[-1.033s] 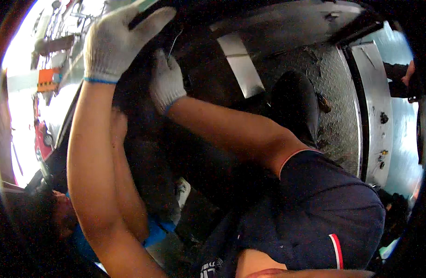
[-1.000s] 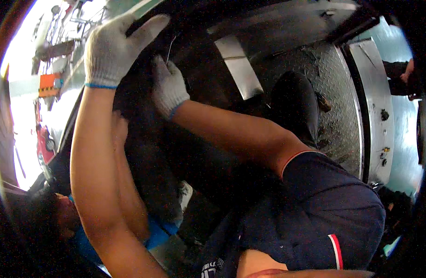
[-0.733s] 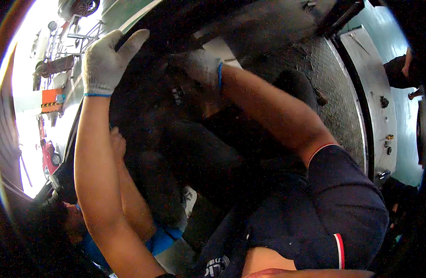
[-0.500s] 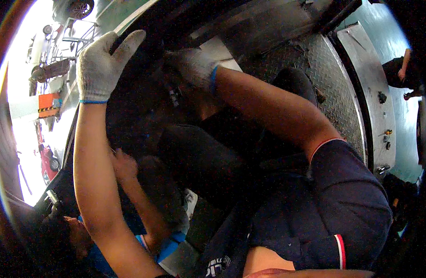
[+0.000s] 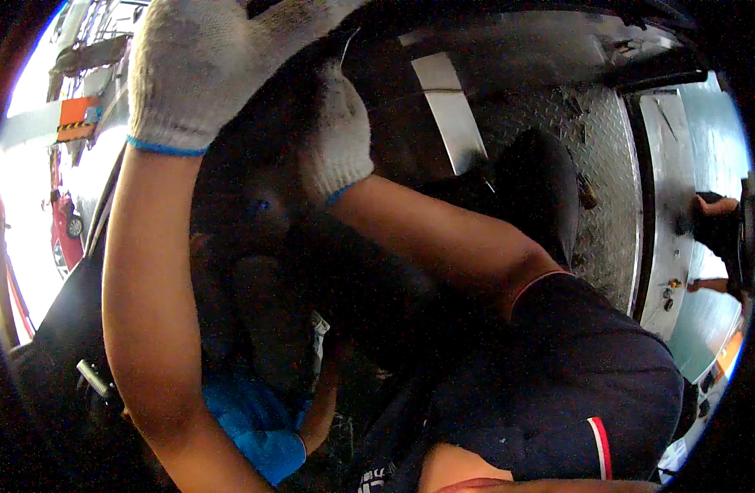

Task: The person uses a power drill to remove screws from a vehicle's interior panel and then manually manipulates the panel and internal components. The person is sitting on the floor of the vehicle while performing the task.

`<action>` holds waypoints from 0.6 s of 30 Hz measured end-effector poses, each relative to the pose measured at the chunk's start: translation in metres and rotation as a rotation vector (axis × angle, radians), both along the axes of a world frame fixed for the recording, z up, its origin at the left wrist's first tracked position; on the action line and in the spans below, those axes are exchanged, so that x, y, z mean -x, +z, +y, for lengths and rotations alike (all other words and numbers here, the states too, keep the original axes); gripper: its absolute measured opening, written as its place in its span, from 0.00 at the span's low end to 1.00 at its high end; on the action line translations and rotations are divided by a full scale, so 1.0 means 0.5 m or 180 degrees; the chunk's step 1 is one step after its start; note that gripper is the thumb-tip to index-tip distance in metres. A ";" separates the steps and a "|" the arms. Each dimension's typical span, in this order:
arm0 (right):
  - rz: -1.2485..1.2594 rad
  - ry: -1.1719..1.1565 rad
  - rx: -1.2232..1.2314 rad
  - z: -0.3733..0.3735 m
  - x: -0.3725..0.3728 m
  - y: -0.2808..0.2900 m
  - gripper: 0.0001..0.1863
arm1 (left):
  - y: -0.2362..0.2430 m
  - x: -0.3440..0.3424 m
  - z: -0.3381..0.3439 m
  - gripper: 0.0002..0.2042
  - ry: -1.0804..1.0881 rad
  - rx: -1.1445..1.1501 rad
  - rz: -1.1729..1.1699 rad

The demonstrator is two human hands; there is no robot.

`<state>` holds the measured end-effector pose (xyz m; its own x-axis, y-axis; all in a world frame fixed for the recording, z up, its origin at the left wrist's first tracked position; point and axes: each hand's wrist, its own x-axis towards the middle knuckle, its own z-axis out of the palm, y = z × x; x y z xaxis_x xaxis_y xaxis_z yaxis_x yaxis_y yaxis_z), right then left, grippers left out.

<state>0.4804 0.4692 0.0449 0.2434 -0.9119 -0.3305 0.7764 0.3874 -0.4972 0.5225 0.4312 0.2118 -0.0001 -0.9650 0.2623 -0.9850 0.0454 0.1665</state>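
My left hand (image 5: 197,74), in a white knit glove with a blue cuff, is raised at the upper left. Its thumb stretches away to the right, apart from the other fingers, which the top edge cuts off. My right hand (image 5: 342,135), gloved the same way, is up in the dark middle with its fingers bent together. A thin, pale curved strip (image 5: 349,48) rises by its fingertips; whether it is in the grip is too dark to make out. Around both hands everything is nearly black.
A person in a blue shirt (image 5: 258,427) is low beside my left arm. Right of my right hand are a pale flat panel (image 5: 453,115) and a diamond-plate metal floor (image 5: 603,177). Small parts lie on a metal ledge (image 5: 665,222); another person's arm (image 5: 717,205) shows beyond it.
My left hand has come up and looks larger. The right hand has turned its fingers upward, and the pale panel beside it shows more fully. The co-worker in blue has shifted lower.
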 end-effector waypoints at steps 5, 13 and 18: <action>0.0494 -0.0627 -0.0169 -0.005 -0.102 -0.016 0.20 | -0.001 0.004 -0.005 0.31 -0.0142 0.0233 -0.0314; 0.1393 0.1606 0.1230 -0.003 0.088 0.003 0.26 | -0.001 -0.026 -0.001 0.30 0.0210 -0.0228 -0.0531; 0.2570 0.2642 0.2122 -0.137 0.236 0.018 0.28 | -0.001 -0.033 -0.001 0.31 0.0249 -0.0258 -0.0697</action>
